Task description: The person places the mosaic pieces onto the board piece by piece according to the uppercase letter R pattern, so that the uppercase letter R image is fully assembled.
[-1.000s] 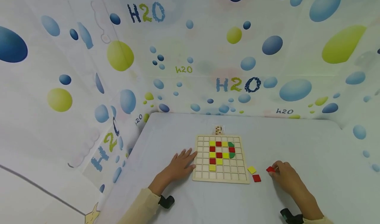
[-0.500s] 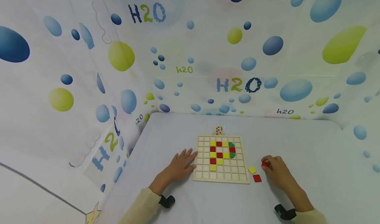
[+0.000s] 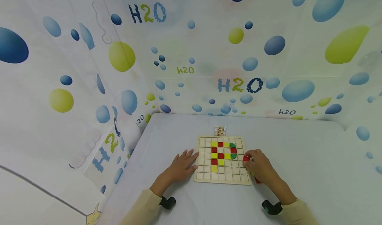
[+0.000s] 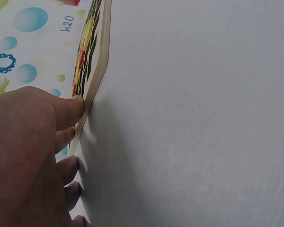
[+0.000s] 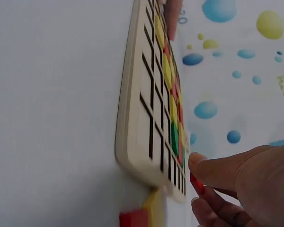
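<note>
A wooden grid board (image 3: 206,176) lies on the white table. Red, yellow and green tiles fill some of its squares in a P-like pattern; the green ones have a rounded corner. My left hand (image 3: 181,166) rests at the board's left edge, fingers spread, thumb and a fingertip touching the rim. Between thumb and fingers, my right hand (image 3: 260,166) pinches a red square tile (image 3: 246,159) at the board's right edge. Under that hand, a yellow tile (image 5: 154,208) and another red tile (image 5: 134,218) lie beside the board, partly hidden in the head view.
Behind the board lies a small pattern card (image 3: 220,130) with a printed grid. White cloth with blue and green spots hangs behind the table (image 3: 298,142) and along its left side. Each wrist carries a black camera, such as the left wrist camera (image 3: 168,202).
My right hand has carried the pinched red tile leftward to the board's right edge, passing over the two loose tiles. The left hand has stayed in place.
</note>
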Available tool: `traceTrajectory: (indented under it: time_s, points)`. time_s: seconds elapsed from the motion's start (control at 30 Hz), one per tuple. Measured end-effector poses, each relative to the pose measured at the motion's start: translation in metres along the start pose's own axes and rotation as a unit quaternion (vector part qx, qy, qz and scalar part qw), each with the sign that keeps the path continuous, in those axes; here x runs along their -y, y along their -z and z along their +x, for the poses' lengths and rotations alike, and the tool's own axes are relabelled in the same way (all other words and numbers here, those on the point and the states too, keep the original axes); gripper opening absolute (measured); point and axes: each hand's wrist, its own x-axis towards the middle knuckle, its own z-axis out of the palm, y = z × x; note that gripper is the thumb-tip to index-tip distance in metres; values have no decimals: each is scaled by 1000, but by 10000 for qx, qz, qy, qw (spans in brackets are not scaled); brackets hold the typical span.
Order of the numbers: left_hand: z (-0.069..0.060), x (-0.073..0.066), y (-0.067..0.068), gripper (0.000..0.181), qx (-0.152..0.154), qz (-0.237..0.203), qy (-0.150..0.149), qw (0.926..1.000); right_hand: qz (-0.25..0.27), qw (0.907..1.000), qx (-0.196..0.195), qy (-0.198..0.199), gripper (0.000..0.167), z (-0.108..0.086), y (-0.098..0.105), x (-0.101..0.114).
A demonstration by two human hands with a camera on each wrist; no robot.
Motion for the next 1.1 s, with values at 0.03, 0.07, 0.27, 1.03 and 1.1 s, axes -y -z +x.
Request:
traceTrajectory:
  time_s: [0.03,0.07,0.27,1.03,1.1]
  points:
    - [0,0,0,61,1,11,-6,10000,13,9999,23,125,34,-1,-3,7]
    - [0,0,0,61,-12,13,-29,10000,8,9997,38,250,33,-1,-7,14]
    - [0,-1,1,61,-12,-108,-75,9999,-333,9959,185,824,20,-1,-35,30]
    - [0,0,3,61,36,-85,-40,9999,-587,9880,114,1424,18,-14,-41,31]
    - [-1,0,3,61,19,-95,-44,9999,-613,9853,43,1592,17,-14,-40,29]
